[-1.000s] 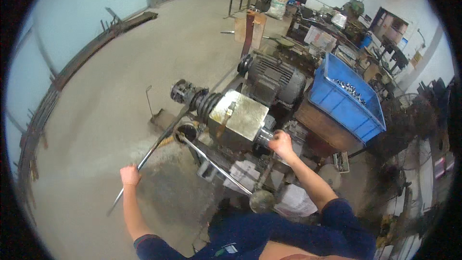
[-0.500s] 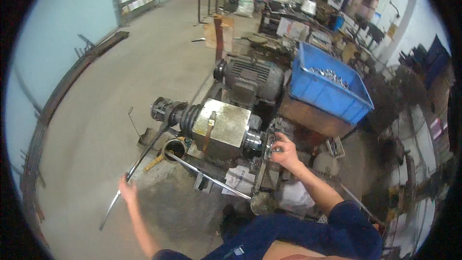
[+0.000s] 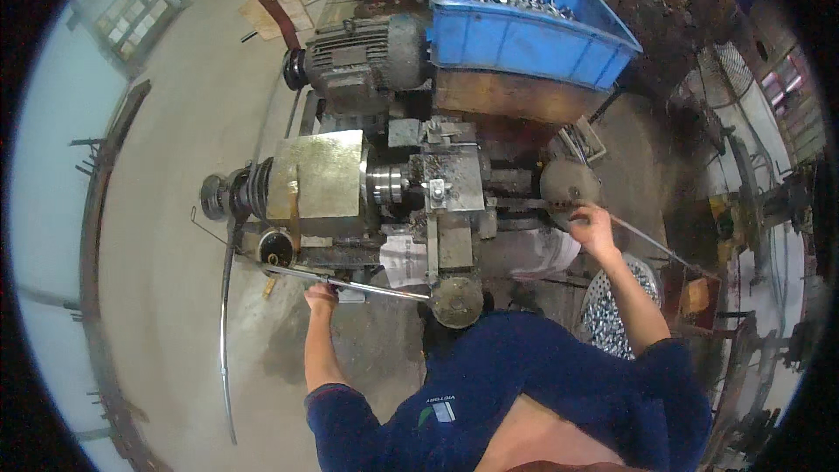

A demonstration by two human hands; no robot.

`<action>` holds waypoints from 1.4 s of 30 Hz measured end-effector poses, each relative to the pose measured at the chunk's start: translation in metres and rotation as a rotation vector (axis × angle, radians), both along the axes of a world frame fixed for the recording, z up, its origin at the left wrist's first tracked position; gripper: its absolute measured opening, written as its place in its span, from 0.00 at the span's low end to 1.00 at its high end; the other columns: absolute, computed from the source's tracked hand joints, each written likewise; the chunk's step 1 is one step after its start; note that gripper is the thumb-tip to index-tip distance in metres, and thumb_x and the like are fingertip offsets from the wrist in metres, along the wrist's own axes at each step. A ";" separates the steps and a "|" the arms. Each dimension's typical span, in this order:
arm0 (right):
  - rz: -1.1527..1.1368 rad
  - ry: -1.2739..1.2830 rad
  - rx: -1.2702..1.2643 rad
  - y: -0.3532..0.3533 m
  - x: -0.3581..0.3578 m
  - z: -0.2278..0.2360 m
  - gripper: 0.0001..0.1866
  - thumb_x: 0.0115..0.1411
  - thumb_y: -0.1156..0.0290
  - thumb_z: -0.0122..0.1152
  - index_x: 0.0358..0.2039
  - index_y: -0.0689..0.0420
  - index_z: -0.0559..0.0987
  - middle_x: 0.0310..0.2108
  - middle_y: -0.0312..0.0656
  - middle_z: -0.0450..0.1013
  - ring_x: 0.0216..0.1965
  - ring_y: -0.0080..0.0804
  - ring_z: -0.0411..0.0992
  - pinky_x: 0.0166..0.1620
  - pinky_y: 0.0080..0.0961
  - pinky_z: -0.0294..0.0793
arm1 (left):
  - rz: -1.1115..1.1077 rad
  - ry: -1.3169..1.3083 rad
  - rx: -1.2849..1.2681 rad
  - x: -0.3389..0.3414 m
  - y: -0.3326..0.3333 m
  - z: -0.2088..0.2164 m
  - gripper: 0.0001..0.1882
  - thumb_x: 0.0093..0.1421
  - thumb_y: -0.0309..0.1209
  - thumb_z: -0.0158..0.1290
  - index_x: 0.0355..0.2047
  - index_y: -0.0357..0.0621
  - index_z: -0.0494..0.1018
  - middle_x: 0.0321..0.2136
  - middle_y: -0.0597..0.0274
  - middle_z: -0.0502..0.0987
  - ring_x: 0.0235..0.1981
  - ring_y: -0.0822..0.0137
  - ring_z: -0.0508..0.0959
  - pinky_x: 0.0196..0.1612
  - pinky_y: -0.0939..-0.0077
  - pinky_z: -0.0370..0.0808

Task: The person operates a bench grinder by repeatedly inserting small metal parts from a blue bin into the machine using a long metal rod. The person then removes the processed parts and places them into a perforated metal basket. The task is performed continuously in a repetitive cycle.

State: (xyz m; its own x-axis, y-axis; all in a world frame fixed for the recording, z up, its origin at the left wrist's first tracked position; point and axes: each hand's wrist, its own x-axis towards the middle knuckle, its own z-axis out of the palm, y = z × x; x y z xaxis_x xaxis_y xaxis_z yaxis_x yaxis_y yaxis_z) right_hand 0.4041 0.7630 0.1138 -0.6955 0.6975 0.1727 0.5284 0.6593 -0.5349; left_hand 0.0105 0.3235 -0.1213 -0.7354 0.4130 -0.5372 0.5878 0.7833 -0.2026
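My left hand [image 3: 322,295] is closed round a shiny metal lever [image 3: 384,288], which runs to a round metal hub [image 3: 457,301] at the near side of a small lathe-like machine. Farther right, my right hand [image 3: 594,232] has curled fingers beside a round metal disc [image 3: 570,182]. A thin rod [image 3: 651,240] extends rightward from behind that hand; what the fingers hold, if anything, is hidden. Between my hands sit the chuck [image 3: 387,184] and the greasy tool slide [image 3: 454,179]. A brush [image 3: 294,210] lies on the brass-coloured headstock cover [image 3: 328,173].
A blue crate [image 3: 524,44] with small metal parts stands behind the machine, right of a motor [image 3: 363,57]. A basket of shiny parts [image 3: 603,319] is beneath my right forearm. Another long bar [image 3: 224,341] slants down at left, near a round pot [image 3: 275,249].
My left hand has left the long bar at left and now grips the shiny lever. My right hand has moved from beside the chuck to the round disc. The view has shifted too.
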 end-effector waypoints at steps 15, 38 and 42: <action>-0.682 -0.883 0.007 0.153 0.230 -0.117 0.22 0.45 0.63 0.53 0.42 0.56 0.72 0.44 0.49 0.68 0.47 0.47 0.66 0.50 0.38 0.62 | 0.916 -0.331 1.243 0.043 -0.006 0.120 0.18 0.57 0.38 0.47 0.37 0.33 0.68 0.24 0.52 0.75 0.18 0.64 0.76 0.19 0.79 0.71; -0.855 -0.502 -0.263 -0.024 0.203 -0.111 0.16 0.37 0.60 0.52 0.28 0.54 0.76 0.27 0.52 0.72 0.32 0.51 0.70 0.37 0.41 0.69 | 1.225 -0.086 1.495 0.045 0.057 0.068 0.21 0.56 0.40 0.45 0.38 0.33 0.58 0.19 0.45 0.73 0.13 0.59 0.73 0.11 0.73 0.66; -0.860 -0.487 -0.298 -0.028 0.201 -0.110 0.17 0.36 0.60 0.53 0.29 0.54 0.76 0.27 0.53 0.72 0.32 0.52 0.70 0.37 0.40 0.68 | 1.242 -0.008 1.446 0.045 0.057 0.066 0.20 0.55 0.40 0.45 0.41 0.37 0.57 0.24 0.49 0.72 0.17 0.59 0.75 0.13 0.73 0.67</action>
State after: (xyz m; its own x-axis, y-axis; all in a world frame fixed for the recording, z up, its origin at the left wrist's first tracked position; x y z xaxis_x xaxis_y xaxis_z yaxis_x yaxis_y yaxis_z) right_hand 0.6054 0.7346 0.0034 0.1107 0.9605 -0.2553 0.9616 -0.1684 -0.2166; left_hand 0.0557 0.3803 -0.0552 -0.9271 -0.1985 -0.3180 -0.3613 0.2475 0.8990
